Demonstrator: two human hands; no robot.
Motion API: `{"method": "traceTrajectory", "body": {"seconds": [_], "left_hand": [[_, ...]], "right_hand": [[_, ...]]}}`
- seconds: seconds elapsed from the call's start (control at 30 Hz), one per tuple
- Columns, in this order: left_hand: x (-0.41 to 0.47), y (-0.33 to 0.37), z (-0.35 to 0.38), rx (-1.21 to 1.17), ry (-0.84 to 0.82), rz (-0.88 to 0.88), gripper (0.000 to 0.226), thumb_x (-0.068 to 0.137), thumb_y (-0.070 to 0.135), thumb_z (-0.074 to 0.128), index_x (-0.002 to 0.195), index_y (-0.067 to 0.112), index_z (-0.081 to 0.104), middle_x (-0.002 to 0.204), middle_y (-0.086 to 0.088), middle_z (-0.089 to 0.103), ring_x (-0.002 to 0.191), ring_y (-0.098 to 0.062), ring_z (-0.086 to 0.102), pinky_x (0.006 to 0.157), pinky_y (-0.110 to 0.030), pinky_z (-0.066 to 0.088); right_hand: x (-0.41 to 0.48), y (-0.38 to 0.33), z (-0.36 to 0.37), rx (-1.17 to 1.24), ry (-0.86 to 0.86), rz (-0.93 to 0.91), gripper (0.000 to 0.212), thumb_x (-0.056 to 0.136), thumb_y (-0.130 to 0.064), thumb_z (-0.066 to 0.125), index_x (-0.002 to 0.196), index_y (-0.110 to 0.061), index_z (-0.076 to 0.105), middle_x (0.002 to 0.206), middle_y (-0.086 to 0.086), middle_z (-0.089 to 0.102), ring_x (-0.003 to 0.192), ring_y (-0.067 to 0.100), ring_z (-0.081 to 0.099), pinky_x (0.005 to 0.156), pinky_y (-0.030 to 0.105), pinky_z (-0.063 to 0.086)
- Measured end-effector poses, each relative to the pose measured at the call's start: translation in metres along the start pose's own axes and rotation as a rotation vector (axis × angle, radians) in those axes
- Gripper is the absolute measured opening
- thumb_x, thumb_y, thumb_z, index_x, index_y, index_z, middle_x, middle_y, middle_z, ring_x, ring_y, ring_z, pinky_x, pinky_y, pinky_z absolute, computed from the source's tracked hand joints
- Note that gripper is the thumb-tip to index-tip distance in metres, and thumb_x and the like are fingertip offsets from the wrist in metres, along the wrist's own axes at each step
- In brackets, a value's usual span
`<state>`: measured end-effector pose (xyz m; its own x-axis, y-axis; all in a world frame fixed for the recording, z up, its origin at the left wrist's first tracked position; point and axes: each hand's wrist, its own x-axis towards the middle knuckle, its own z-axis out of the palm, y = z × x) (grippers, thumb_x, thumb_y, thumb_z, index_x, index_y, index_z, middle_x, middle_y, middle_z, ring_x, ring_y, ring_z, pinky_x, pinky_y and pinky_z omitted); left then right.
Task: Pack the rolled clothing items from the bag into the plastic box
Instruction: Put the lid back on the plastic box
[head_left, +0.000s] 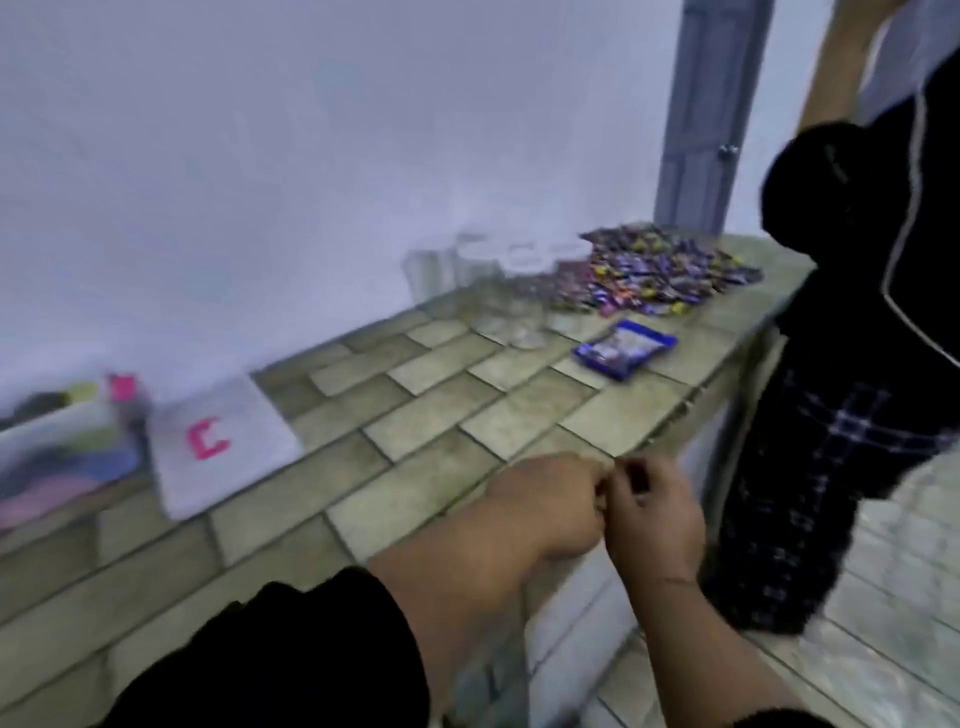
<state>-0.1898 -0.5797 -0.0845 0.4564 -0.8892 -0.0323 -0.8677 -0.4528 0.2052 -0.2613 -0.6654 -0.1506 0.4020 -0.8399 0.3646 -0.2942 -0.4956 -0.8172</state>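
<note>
The view is motion-blurred. A clear plastic box (57, 431) stands at the far left of the tiled counter (441, 415), with pink, blue and dark clothing (47, 478) inside it. Beside it on the right lies a flat white bag (249, 415) with a pink mark. My left hand (545, 509) and my right hand (654, 514) meet at the counter's front edge, far right of the box and bag. Their curled fingertips touch each other. The blur hides whether they pinch anything small.
Several clear glass jars (498, 296) stand at the back of the counter, next to a heap of wrapped candies (670, 270) and a blue packet (626, 347). A person in dark clothes (857, 364) stands at the counter's right end. Behind is a grey door (711, 104).
</note>
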Motion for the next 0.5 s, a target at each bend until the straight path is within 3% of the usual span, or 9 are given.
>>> {"method": "traceTrajectory", "body": {"seconds": [0.07,0.17,0.23,0.3,0.4,0.5], "left_hand": [[-0.041,-0.057,-0.039,0.021,0.134,-0.101,0.029,0.084,0.038,0.05,0.111,0.027,0.057,0.116,-0.004,0.057,0.104,-0.028,0.057,0.078,-0.036,0.047],[-0.117,-0.146,-0.052,0.073,0.207,-0.315,0.044,0.084,0.044,0.052,0.125,0.029,0.053,0.131,-0.001,0.05,0.116,-0.024,0.052,0.092,-0.039,0.046],[-0.171,-0.196,-0.035,0.108,0.148,-0.467,0.055,0.083,0.052,0.052,0.133,0.031,0.046,0.145,-0.001,0.039,0.129,-0.023,0.042,0.103,-0.039,0.039],[-0.219,-0.232,-0.005,0.09,0.031,-0.554,0.062,0.084,0.058,0.047,0.14,0.032,0.038,0.153,-0.002,0.028,0.139,-0.022,0.028,0.11,-0.038,0.031],[-0.269,-0.261,0.033,0.022,0.032,-0.556,0.066,0.085,0.063,0.037,0.145,0.039,0.026,0.158,0.004,0.018,0.144,-0.018,0.017,0.114,-0.036,0.021],[-0.294,-0.269,0.049,0.025,0.169,-0.481,0.065,0.085,0.067,0.026,0.145,0.041,0.026,0.158,0.012,0.015,0.145,-0.011,0.011,0.115,-0.032,0.013]], "right_hand": [[-0.011,-0.067,0.029,0.054,-0.084,-0.182,0.014,0.08,-0.019,0.064,0.094,-0.017,0.067,0.092,0.006,0.065,0.085,0.027,0.061,0.075,0.038,0.05],[-0.066,-0.133,0.084,-0.073,-0.433,-0.409,0.037,0.085,-0.036,0.057,0.12,-0.024,0.058,0.121,0.003,0.056,0.111,0.024,0.054,0.092,0.041,0.044],[-0.109,-0.15,0.118,-0.299,-0.711,-0.477,0.055,0.087,-0.052,0.047,0.139,-0.034,0.039,0.148,0.003,0.035,0.135,0.022,0.033,0.107,0.046,0.03],[-0.143,-0.151,0.142,-0.489,-0.911,-0.501,0.069,0.085,-0.066,0.037,0.146,-0.04,0.019,0.159,0.001,0.011,0.145,0.022,0.012,0.112,0.055,0.013],[-0.167,-0.147,0.161,-0.615,-0.972,-0.516,0.079,0.078,-0.077,0.024,0.147,-0.042,0.01,0.161,0.0,-0.001,0.147,0.024,-0.003,0.11,0.061,-0.002],[-0.173,-0.143,0.163,-0.645,-0.915,-0.535,0.081,0.074,-0.081,0.016,0.146,-0.044,0.009,0.161,-0.003,0.001,0.147,0.021,-0.003,0.111,0.06,-0.001]]}}
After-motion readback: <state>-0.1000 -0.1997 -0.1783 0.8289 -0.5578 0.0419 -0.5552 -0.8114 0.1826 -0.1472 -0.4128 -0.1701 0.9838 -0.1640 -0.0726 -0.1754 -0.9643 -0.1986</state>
